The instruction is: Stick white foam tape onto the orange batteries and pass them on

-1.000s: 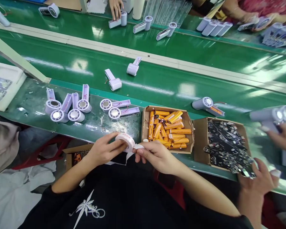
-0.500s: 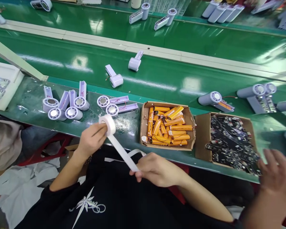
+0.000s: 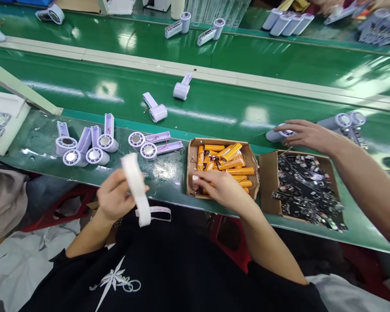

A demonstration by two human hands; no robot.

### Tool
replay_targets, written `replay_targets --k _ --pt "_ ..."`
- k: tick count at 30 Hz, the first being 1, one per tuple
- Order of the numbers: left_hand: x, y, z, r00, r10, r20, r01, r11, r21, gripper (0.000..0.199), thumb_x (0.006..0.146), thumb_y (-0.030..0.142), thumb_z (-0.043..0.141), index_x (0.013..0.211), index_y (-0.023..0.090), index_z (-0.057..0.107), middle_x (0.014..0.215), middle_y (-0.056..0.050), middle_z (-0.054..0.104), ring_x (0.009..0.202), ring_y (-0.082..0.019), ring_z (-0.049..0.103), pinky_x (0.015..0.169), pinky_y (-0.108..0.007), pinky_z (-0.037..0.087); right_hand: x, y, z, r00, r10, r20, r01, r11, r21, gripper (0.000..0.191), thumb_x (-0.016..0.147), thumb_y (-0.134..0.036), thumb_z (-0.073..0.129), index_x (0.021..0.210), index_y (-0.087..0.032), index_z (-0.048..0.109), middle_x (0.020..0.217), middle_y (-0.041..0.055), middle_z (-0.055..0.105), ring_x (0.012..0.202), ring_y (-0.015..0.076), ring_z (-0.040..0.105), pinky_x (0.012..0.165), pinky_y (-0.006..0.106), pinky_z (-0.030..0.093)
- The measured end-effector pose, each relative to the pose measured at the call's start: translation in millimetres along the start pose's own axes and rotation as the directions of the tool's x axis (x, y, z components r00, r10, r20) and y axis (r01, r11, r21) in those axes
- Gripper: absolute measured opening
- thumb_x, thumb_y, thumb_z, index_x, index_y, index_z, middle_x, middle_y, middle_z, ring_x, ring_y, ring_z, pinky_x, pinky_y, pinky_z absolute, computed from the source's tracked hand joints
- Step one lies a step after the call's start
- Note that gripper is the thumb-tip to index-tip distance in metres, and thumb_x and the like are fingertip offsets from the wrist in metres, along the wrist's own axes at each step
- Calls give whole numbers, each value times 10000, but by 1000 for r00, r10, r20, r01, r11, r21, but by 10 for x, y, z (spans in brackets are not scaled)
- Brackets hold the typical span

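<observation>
My left hand (image 3: 115, 197) is closed on a roll of white tape (image 3: 134, 182), with a strip of it hanging down in a curl in front of my shirt. My right hand (image 3: 222, 186) reaches into the left cardboard box (image 3: 191, 162), which holds several orange wrapped battery cells (image 3: 232, 162) with thin wires. Its fingertips are pinched at a small white piece (image 3: 195, 178) by the box's left wall; what this piece is, I cannot make out. Left of the box, two lavender fan housings (image 3: 148, 150) lie on the bench, and several more stand farther left.
A second cardboard box (image 3: 269, 182) is full of dark circuit boards (image 3: 308, 190). From the right, another person's hand (image 3: 307, 134) rests on a lavender housing (image 3: 274, 135). Two housings lie on the green belt (image 3: 221, 102). A white foam tray (image 3: 17, 112) sits at the left.
My right hand has let go of the tape end and moved up into the battery box. The tape strip now hangs loose. The other person's hand has moved up to a housing.
</observation>
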State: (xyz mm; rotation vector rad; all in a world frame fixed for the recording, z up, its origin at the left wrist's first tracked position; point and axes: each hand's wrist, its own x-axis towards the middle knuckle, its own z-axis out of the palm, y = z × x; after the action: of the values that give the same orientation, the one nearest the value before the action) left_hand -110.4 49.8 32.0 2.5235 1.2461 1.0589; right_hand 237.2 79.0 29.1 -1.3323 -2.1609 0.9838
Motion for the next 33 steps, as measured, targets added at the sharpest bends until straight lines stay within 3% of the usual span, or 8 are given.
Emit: replay_targets --k 5,12,17,21,24,27,30,33 --pt "175 266 318 951 253 176 -238 966 -104 210 1042 130 544 1199 188 672 1052 -77 746 890 -180 684 784 -325 575 -281 -62 34 835 110 -539 31 969 246 297 1012 -352 693 1286 -251 748 1117 69 841 988 268 824 876 422 701" --pt "231 367 395 907 299 296 -298 953 -52 264 1061 115 513 1254 206 669 1089 -64 769 845 -168 640 765 -307 538 -459 -170 251 686 -291 -667 247 955 -162 232 862 -221 825 1065 -313 761 1061 68 844 894 313 836 753 460 739" --pt "280 371 379 913 304 271 -305 951 -40 249 1052 103 557 1262 185 661 1094 -56 772 830 -170 622 749 -315 509 -440 -232 319 693 -390 -607 361 916 -175 511 809 -56 826 1217 -352 739 1218 54 813 1009 310 822 857 456 733" --pt "303 333 355 909 291 300 -311 950 22 232 1060 141 570 1251 207 684 1103 -44 763 871 -170 625 777 -315 528 -450 -292 464 780 -232 -581 337 938 78 455 873 -63 780 1241 -327 746 1253 76 803 1127 288 792 990 467 686" --pt "375 288 297 894 330 303 -372 924 93 219 1066 158 565 1226 210 705 1109 -42 748 923 -177 635 814 -318 539 -459 -300 531 874 39 -484 210 869 449 285 955 -263 768 1240 -273 749 1337 123 765 1211 295 758 1004 461 675" --pt "509 275 222 848 443 291 -499 852 160 161 1039 133 602 1125 191 725 1068 -30 732 943 -186 639 805 -329 535 -411 -279 472 943 234 -238 -2 716 698 502 933 -407 814 1397 -258 692 1410 133 724 1227 295 751 971 430 687" --pt "663 321 168 793 523 312 -593 780 201 122 1002 100 638 962 182 719 958 -12 701 909 -185 629 777 -335 529 -333 -243 288 963 267 -42 -155 671 725 533 881 -445 858 1361 -249 737 1262 89 799 1138 293 789 987 444 678" --pt "779 402 136 753 558 349 -644 735 215 167 980 83 648 842 172 683 848 -7 647 831 -176 608 752 -340 520 -283 -212 97 955 297 -6 -216 707 674 482 800 -404 922 1237 -236 809 1059 60 847 950 286 831 930 433 701"
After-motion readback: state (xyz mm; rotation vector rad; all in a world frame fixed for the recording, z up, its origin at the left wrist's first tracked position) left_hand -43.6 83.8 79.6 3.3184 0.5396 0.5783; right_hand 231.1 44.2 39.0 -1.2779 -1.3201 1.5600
